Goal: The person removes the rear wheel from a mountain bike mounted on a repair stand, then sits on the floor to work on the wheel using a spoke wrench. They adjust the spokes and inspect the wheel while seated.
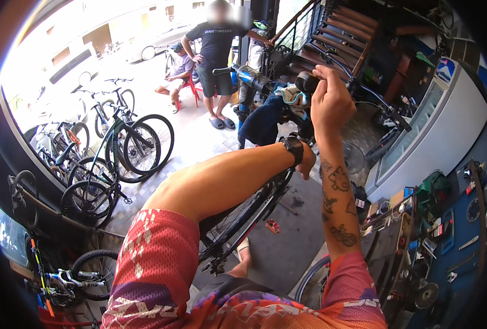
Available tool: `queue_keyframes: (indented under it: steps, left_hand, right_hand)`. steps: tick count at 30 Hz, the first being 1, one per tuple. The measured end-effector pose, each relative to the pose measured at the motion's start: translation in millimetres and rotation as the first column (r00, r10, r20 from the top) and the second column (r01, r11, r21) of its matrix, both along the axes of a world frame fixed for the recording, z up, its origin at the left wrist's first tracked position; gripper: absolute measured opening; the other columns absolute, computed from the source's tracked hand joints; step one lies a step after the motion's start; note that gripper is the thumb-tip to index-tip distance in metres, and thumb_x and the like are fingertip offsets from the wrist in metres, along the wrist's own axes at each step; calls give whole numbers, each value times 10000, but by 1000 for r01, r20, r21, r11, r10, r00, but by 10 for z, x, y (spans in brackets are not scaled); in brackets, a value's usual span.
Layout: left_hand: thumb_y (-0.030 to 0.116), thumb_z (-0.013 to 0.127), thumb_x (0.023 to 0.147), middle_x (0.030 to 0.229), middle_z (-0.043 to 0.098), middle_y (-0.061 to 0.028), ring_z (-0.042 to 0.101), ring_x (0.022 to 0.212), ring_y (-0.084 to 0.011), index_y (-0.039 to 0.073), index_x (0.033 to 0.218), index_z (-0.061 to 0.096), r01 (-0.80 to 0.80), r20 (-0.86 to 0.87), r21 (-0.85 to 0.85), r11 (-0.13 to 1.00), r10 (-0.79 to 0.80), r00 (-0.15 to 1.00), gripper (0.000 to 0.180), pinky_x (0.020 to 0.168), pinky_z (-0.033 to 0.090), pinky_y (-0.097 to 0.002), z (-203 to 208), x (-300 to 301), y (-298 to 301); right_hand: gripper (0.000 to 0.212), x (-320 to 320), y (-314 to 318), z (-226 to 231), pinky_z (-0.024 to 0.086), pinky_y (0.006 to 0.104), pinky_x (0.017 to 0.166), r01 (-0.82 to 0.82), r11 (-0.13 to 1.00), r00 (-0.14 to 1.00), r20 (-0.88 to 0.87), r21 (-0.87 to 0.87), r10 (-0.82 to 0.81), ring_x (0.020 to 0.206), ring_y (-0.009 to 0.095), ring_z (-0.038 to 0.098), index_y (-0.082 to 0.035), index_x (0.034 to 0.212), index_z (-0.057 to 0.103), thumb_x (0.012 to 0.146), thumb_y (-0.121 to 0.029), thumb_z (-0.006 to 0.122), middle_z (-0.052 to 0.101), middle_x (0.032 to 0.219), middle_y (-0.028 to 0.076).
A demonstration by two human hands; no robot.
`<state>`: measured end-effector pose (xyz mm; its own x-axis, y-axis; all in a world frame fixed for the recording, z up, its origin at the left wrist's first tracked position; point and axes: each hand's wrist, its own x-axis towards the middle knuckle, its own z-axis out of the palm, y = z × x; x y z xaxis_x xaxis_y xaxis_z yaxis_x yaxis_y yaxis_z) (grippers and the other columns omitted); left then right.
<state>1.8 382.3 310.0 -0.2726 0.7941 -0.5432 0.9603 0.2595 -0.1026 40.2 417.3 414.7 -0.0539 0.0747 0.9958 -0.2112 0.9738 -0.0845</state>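
A bicycle [221, 233] stands in front of me, partly hidden by my left forearm. Its upper part is beside a black and blue repair stand [254, 79], with a dark blue cloth [262, 122] and a lighter rag [292, 97] draped there. My right hand [333, 103] is raised with bent fingers next to a dark rounded part [307, 82]; what lies inside the fingers is hidden. Lower, my left hand [307, 160] reaches across beyond the black wristwatch [294, 150], close to the bicycle. Most of its fingers are out of sight.
Several parked bicycles [139, 145] line the left side. A person in dark clothes [217, 46] stands ahead, another sits on a red chair [193, 88]. To the right are a white display fridge [430, 126] and a cluttered tool bench [419, 241]. Wooden stairs [345, 38] rise behind.
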Motion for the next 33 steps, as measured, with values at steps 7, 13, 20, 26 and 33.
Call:
queue_keyframes:
  steps: [7,13,20,26,33]
  left_hand:
    - [617,687,913,1168,780,-98,715,1102,-308,89,1204,788,162,-92,184,970,-147,985,611,984,523,-509,-568,-335,247]
    - [613,698,899,1164,776,-87,708,1098,-295,101,1214,783,216,-85,222,951,-202,976,608,1000,508,-507,-792,-537,417]
    - [482,713,933,1311,717,-130,615,1267,-294,132,1341,718,142,-41,17,990,-141,989,538,1114,439,-446,-336,-269,454]
    - [521,686,938,1262,716,-124,621,1204,-286,104,1286,724,145,-13,36,989,-144,989,545,1071,465,-452,-149,-168,407]
    - [567,655,943,1205,714,-116,627,1131,-278,71,1223,731,108,1,44,993,-108,994,574,1021,495,-460,-275,-255,297]
  right_hand:
    - [262,-19,-12,5,602,319,737,-14,1000,999,-31,-9,13,867,198,788,-138,1067,764,943,11,587,815,958,6]
    - [260,-10,-26,20,605,319,746,-6,1000,999,-38,-8,6,874,194,788,-133,1067,765,944,12,588,814,949,4]
    - [255,-15,-19,16,603,318,751,-3,1000,999,-43,3,3,882,199,786,-136,1065,761,948,8,586,813,968,-3]
    - [243,-11,2,16,599,337,757,13,1000,1000,-26,25,-12,895,222,781,-141,1065,761,947,0,602,808,979,9]
    - [220,0,-5,24,563,375,696,-17,997,1000,-19,70,18,821,236,730,-149,1085,742,918,-30,661,755,938,28]
